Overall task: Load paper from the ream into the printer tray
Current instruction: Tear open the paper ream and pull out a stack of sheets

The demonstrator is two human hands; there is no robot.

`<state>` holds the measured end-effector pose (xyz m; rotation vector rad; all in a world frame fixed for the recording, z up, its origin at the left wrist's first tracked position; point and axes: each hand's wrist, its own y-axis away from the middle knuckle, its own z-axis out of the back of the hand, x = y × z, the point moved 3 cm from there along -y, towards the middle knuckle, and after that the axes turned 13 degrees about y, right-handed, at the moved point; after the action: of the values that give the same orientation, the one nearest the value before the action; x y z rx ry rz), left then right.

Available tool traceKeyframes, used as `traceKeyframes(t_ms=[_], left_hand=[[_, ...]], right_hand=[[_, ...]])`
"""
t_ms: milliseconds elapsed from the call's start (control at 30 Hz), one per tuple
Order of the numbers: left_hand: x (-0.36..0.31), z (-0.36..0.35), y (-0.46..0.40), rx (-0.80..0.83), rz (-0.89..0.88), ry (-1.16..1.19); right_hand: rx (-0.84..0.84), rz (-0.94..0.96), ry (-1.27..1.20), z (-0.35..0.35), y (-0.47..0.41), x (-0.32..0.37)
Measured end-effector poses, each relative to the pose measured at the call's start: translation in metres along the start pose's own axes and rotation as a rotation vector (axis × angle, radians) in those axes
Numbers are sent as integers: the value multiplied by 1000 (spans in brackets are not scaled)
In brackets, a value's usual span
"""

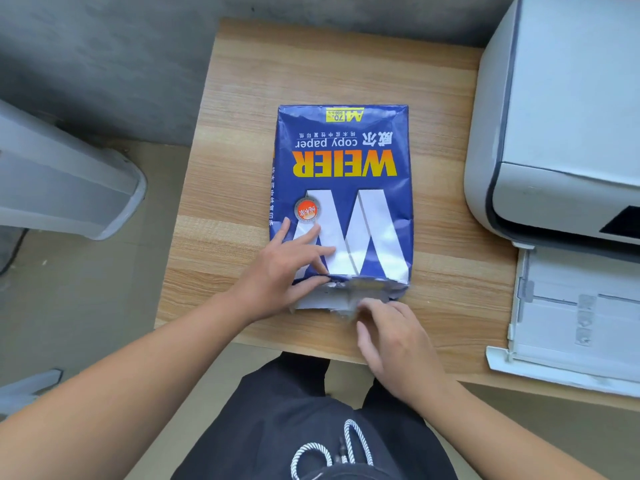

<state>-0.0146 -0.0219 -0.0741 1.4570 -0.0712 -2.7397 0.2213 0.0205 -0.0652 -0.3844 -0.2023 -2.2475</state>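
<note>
Room: a grey wall [104, 46] runs behind the table, and pale beige floor tiles [86, 306] lie to the left of it and below its near edge.
Table: a light wood-grain table [346, 71] with horizontal banding fills the middle of the view; every other place here is given from it.
Printer: a grey-white printer [561, 116] stands on the table's right side, reaching past the right edge of the view.
Tray: the white printer tray [581, 313] juts out from under the printer toward the table's near right corner, pulled open, its bed pale and its guides visible.
Grey unit: a pale grey plastic unit [65, 188] stands on the floor left of the table, well apart from it.
Person: dark shorts [311, 427] with a white-and-black drawcord [349, 441] show below the table's near edge.
Ream: the blue ream [343, 188] marked WEIER copy paper lies flat at the table's centre, lettering upside down to the viewer, well apart from the tray.
Torn end: the wrapper is ripped open at the end nearest the table's front edge, where white paper [322, 301] shows.
Left hand: the left hand [287, 268] lies on the ream's near left corner, fingers spread flat on the wrapper, thumb tucked at the torn edge; it presses rather than grips.
Right hand: the right hand [394, 341] sits at the table's front edge, fingertips curled at the torn wrapper flap; whether they pinch it, I cannot tell.
</note>
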Motion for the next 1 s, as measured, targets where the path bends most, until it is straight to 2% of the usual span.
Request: traceKeyframes(t_ms=[133,267,400,567,667,733,900,1000], left_hand=[[-5,6,3,-8,153,179],[-11,5,3,-20,136,80],[-15,-7,-7,15,-67,-248],[-15,-16,-18,-54,-237,-341],[-24,-21,-20,-116,-323,-369],[-26,-24,-18,-124,-368,-415],[-19,-28,-12,-163,-314,-377],[-21,-29,-12,-166,-328,-376]], right_hand=[[94,-75,118,-5,-2,8],[-6,-219,65,2,-12,13],[-93,-359,85,2,-21,16],[-55,-563,167,-3,-24,9],[57,-802,17,-9,-23,1],[66,-958,-125,-11,-22,-9],[-121,-984,-205,-6,-21,-23],[-190,-952,-157,-3,-19,-24]])
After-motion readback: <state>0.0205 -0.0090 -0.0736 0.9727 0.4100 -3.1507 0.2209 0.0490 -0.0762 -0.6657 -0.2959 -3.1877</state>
